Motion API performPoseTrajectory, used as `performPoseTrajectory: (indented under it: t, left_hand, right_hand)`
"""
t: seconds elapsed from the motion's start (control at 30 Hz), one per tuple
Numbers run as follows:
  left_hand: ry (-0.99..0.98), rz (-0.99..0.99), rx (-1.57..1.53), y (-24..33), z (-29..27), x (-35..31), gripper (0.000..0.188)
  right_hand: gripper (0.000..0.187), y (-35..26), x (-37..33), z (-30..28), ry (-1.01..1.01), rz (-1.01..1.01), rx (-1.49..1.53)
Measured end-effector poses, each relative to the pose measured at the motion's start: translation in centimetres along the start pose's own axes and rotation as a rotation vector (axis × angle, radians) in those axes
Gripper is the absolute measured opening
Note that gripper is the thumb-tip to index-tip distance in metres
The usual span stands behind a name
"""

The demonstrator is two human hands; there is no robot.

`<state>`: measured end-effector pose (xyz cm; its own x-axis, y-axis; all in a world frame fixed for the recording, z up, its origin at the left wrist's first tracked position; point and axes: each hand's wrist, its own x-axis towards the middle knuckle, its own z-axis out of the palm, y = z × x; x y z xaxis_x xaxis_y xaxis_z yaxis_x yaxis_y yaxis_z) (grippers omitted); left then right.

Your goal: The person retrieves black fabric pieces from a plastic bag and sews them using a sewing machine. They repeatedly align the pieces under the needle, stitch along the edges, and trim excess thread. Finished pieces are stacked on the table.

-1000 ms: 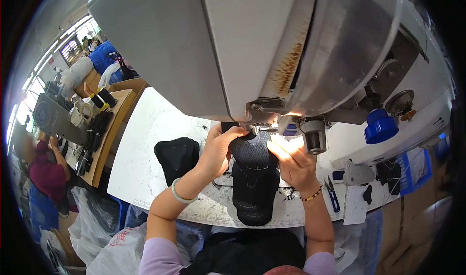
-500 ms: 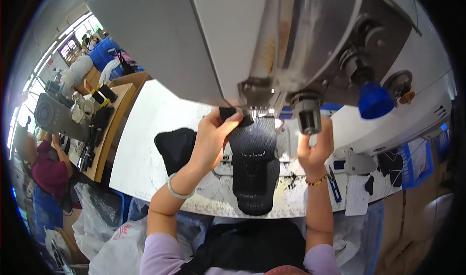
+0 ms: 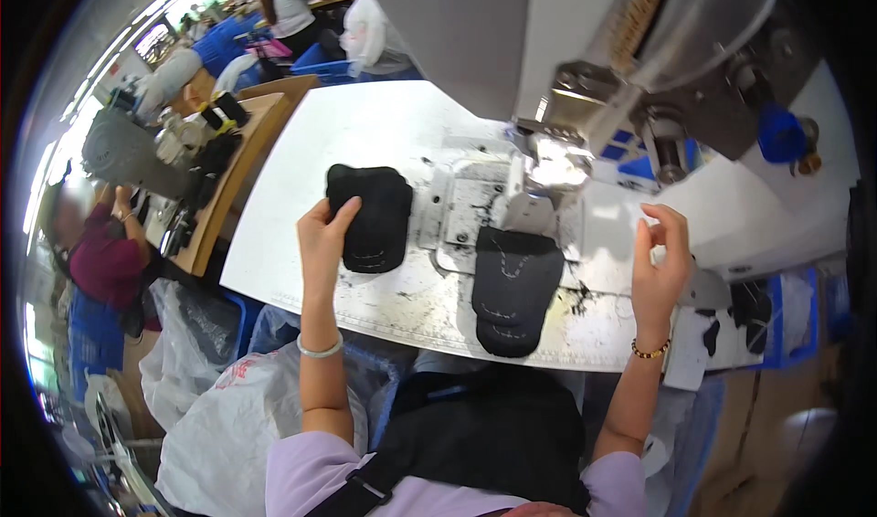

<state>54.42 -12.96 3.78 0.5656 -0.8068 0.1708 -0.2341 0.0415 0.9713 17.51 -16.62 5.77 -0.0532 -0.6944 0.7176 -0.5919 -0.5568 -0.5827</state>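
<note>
My left hand [image 3: 324,238] rests its fingers on a stack of black fabric pieces [image 3: 372,216] lying on the white sewing table [image 3: 365,133]. A second pile of black stitched pieces [image 3: 513,284] lies under the needle area of the sewing machine [image 3: 630,51], reaching to the table's front edge. My right hand [image 3: 660,266] hovers to the right of that pile, thumb and fingers pinched together; whether it pinches a thread I cannot tell.
A lamp lights the needle plate [image 3: 557,161]. White plastic bags [image 3: 219,398] sit at my lower left. Another person in a dark red top [image 3: 105,261] works at a machine on the far left, beside a wooden bench [image 3: 233,179]. More people sit at the back.
Both hands have left the black piece under the needle. My left hand moved left onto the other black stack; my right hand drew away to the right. My head has pulled back.
</note>
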Motion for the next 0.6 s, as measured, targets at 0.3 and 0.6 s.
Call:
performPoseTrajectory:
  t: [0.3, 0.6]
  left_hand:
    - [0.021, -0.129, 0.127, -4.3, 0.1, 0.4, 0.072]
    - [-0.218, -0.289, 0.252, -3.0, 1.1, 2.8, 0.071]
  right_hand:
    - [0.014, 3.7, -6.3, -6.4, -0.566, 0.374, -0.27]
    - [0.013, 6.3, -9.0, -4.8, -0.636, -0.145, -0.622]
